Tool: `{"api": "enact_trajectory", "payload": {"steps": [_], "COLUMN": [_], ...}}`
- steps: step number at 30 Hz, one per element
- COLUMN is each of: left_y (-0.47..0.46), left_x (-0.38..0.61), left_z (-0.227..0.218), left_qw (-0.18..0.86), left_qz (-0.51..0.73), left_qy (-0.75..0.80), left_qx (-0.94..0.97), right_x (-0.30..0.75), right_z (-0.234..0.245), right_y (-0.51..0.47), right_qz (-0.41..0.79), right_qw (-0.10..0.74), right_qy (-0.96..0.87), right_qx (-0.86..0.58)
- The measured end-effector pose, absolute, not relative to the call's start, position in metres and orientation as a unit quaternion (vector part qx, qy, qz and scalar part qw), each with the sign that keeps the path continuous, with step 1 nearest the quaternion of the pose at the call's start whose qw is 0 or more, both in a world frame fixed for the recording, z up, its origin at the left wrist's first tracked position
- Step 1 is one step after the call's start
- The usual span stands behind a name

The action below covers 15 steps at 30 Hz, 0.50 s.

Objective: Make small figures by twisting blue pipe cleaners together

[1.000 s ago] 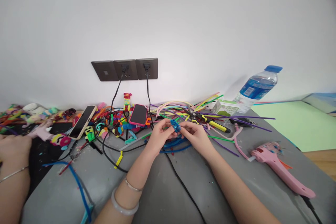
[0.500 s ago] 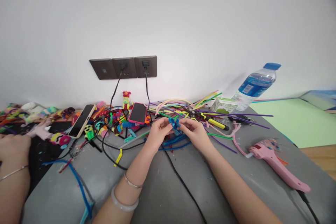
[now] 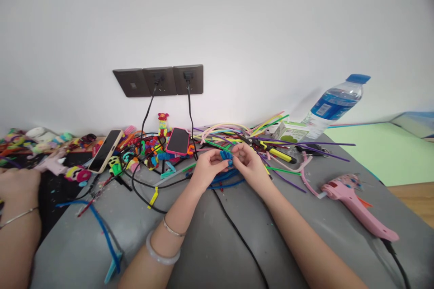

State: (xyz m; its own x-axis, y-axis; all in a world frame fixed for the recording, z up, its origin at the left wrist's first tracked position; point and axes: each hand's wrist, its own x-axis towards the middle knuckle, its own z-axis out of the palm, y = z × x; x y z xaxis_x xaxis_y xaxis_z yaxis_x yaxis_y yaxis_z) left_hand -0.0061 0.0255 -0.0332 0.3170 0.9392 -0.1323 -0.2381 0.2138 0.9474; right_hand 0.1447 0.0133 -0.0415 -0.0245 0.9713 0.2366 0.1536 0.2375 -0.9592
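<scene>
Between my hands is a small coiled piece of blue pipe cleaner. My left hand pinches it from the left, thumb and fingers pressed together. My right hand is curled at its right side with the fingertips against or very near it; the fingers partly hide the contact. Below both hands, blue pipe cleaners lie on the grey table. Behind them spreads a pile of long coloured pipe cleaners, with yellow-and-black pliers on its right part.
A pink glue gun lies at right, a tilted water bottle behind it. Two phones, one in a pink case and one in a pale case, lie among small figures. Black cables cross the table. Another person's hand rests at left.
The blue piece has turned between my fingers and now shows its coils side-on. My right fingers have shifted and curled more. The view has tilted slightly.
</scene>
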Motion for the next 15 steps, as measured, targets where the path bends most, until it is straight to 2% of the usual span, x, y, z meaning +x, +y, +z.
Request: {"api": "enact_trajectory", "payload": {"steps": [5, 11, 15], "left_y": [0.029, 0.036, 0.037], "left_x": [-0.010, -0.022, -0.024], "left_z": [-0.031, -0.028, -0.028], "left_qw": [0.688, 0.716, 0.727], "left_qz": [0.418, 0.449, 0.445], "left_qy": [0.394, 0.365, 0.359], "left_qx": [0.443, 0.390, 0.381], "right_x": [0.152, 0.170, 0.168], "right_z": [-0.040, -0.031, -0.039], "right_y": [0.012, 0.010, 0.011], "right_qz": [0.388, 0.302, 0.258], "right_qw": [0.485, 0.307, 0.258], "right_qy": [-0.627, -0.791, -0.836], "right_qx": [-0.469, -0.434, -0.410]}}
